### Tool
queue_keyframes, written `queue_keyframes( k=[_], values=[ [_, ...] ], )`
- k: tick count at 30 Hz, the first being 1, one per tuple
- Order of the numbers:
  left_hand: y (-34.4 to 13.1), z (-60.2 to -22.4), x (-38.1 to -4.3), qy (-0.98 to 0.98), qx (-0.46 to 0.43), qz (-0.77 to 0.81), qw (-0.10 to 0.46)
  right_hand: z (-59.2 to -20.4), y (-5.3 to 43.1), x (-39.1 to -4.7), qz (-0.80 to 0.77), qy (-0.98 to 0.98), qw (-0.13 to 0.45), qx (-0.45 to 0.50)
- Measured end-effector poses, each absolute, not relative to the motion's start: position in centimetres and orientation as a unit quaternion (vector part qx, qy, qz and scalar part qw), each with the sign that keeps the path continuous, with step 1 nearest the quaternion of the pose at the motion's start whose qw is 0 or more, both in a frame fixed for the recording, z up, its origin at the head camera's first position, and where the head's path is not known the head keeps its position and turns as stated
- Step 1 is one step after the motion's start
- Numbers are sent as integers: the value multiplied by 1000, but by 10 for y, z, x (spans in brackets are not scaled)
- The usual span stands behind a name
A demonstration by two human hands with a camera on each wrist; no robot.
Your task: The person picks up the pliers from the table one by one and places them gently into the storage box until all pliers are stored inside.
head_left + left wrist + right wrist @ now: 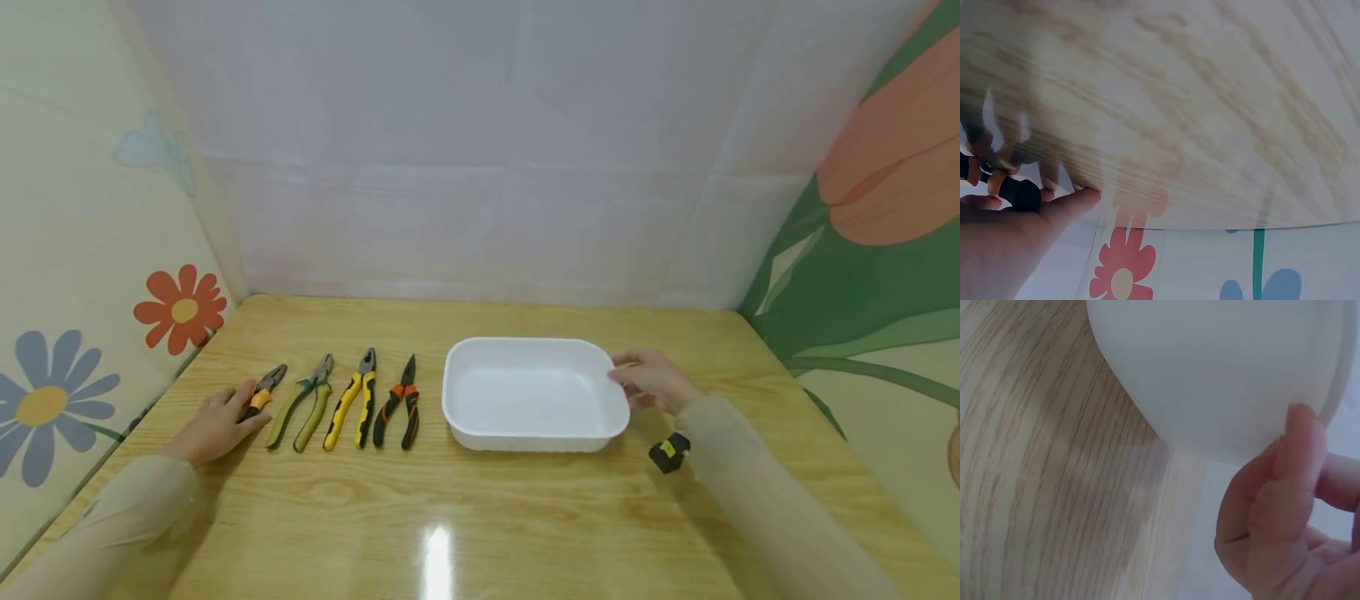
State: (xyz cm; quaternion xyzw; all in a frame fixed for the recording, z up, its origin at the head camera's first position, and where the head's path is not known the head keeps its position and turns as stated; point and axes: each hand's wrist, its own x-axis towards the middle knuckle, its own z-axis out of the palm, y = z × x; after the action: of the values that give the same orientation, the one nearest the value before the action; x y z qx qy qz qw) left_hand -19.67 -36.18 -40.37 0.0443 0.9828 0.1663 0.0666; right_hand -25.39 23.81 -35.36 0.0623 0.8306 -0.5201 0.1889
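At the table's left side, my left hand rests around the handles of orange-and-black pliers, whose dark jaws point away. The left wrist view has a black handle end beside the straight thumb, which reaches down to the tabletop. My right hand pinches the right rim of a white rectangular basin. Seen from the right wrist, one fingertip presses the outer wall close under the rim. Nothing lies inside the basin.
Between left hand and basin lie green-handled pliers, yellow-and-black pliers and red-and-black needle-nose pliers, in a row. A small black tape measure lies beneath the right forearm. White cloth hangs behind the wooden table.
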Motion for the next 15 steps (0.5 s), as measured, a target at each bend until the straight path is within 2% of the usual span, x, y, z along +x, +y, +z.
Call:
queue_keyframes(
  k=[15],
  values=[
    [-359, -401, -193, 993, 66, 97, 31, -350, 241, -254, -515, 833, 198, 52]
  ],
)
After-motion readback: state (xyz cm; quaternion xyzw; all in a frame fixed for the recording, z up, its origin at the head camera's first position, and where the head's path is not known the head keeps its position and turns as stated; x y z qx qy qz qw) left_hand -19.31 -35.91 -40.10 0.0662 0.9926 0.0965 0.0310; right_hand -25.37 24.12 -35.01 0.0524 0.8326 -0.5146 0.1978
